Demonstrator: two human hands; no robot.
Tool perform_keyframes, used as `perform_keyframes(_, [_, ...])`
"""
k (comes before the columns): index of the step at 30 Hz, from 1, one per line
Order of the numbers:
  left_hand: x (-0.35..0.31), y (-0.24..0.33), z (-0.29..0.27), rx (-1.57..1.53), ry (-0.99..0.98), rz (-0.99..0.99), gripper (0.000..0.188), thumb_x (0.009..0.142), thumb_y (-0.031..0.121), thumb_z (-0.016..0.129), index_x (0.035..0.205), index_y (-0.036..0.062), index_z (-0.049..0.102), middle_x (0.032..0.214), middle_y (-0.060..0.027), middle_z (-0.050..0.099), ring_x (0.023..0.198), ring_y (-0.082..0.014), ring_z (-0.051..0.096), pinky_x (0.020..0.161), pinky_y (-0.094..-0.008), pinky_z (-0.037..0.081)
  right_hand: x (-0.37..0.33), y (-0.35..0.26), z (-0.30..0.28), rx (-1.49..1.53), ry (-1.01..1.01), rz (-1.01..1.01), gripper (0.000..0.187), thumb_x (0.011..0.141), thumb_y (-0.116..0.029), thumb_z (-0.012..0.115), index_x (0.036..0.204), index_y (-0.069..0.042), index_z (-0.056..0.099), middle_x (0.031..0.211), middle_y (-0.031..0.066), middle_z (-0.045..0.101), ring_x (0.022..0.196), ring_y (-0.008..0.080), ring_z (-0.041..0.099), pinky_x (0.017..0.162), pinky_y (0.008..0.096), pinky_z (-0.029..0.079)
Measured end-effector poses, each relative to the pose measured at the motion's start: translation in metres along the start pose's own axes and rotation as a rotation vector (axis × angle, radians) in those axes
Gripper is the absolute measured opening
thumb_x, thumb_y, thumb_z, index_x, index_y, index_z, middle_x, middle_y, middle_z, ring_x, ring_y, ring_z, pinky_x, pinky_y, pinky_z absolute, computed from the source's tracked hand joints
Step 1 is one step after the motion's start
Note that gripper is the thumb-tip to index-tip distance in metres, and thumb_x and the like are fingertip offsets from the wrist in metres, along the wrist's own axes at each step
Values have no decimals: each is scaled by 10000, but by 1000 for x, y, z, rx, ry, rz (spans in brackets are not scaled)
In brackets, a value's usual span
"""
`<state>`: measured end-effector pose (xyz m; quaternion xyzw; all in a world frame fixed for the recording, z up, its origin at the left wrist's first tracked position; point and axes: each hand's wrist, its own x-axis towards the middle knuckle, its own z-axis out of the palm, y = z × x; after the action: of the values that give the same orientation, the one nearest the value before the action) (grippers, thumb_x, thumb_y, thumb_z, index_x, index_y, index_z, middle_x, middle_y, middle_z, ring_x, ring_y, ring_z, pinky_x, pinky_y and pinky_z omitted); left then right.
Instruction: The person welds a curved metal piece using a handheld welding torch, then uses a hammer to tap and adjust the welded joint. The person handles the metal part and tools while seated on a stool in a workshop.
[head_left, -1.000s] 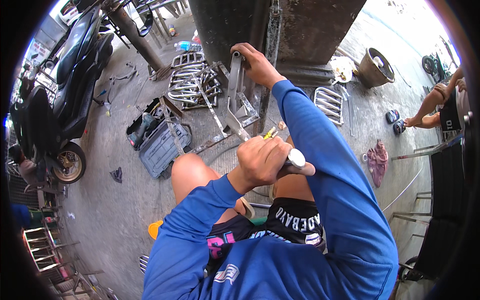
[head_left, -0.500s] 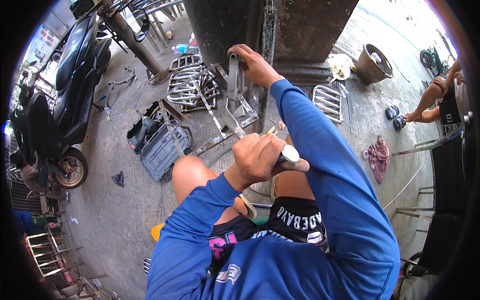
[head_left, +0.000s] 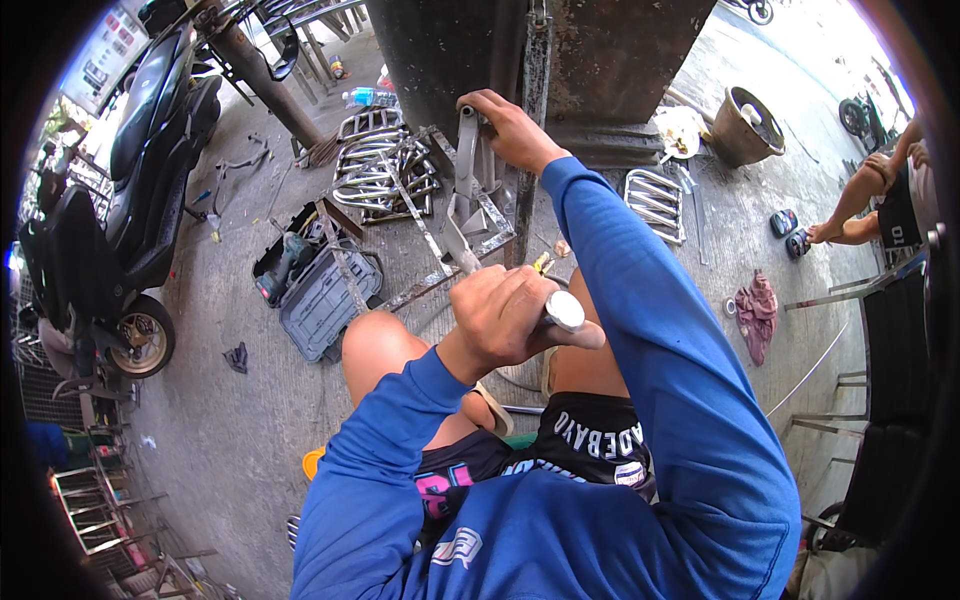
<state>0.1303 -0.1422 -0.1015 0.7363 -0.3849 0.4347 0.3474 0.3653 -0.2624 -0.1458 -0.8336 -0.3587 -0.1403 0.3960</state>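
My left hand (head_left: 500,315) is closed around a metal bar (head_left: 460,248) whose silver round end sticks out past the thumb. The bar's grey far part reaches up toward a rusty angle-iron frame (head_left: 497,238) on the ground. Farther off, my right hand (head_left: 515,130) has its fingers curled over the top of an upright grey metal bracket (head_left: 466,160) with a round hole at its tip. This bracket stands at the frame, against the dark steel column. Where bar and bracket meet is hard to make out.
Left of the frame lie shiny bent tubes (head_left: 385,180) and an open grey tool case (head_left: 330,300) with a power tool. A black scooter (head_left: 125,180) stands far left. At right are a tubular rack (head_left: 655,207), a bucket (head_left: 748,130), a cloth (head_left: 757,318) and a seated person (head_left: 870,200).
My left hand has shifted slightly left with the bar and its silver end. My right hand stays on the bracket. A wheel now shows at the top right edge.
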Motion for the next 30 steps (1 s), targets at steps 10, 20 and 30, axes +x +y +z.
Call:
perform_keyframes(10, [-1, -3, 1, -7, 24, 8, 599, 825, 606, 812, 848, 53, 584, 617, -45, 551, 489, -207, 570, 444, -319, 428, 1, 0, -1, -5, -2, -3, 666, 750, 196, 541, 1338, -115, 570, 1359, 133, 580, 1246, 420, 584, 1054, 451, 506])
perform_keyframes(20, [0, -3, -2, -22, 31, -10, 597, 820, 602, 820, 861, 55, 586, 627, -42, 557, 489, -201, 568, 443, -318, 422, 2, 0, -1, -6, 12, 17, 672, 734, 211, 554, 1324, -109, 575, 1349, 116, 580, 1252, 402, 585, 1042, 443, 503])
perform_keyframes(30, [5, -1, -4, 3, 72, -10, 596, 787, 626, 824, 763, 84, 578, 614, -18, 533, 475, -149, 543, 432, -281, 360, 3, 2, 3, -24, 28, -51, 667, 759, 195, 571, 1350, -113, 573, 1400, 125, 563, 1286, 403, 568, 1074, 441, 501])
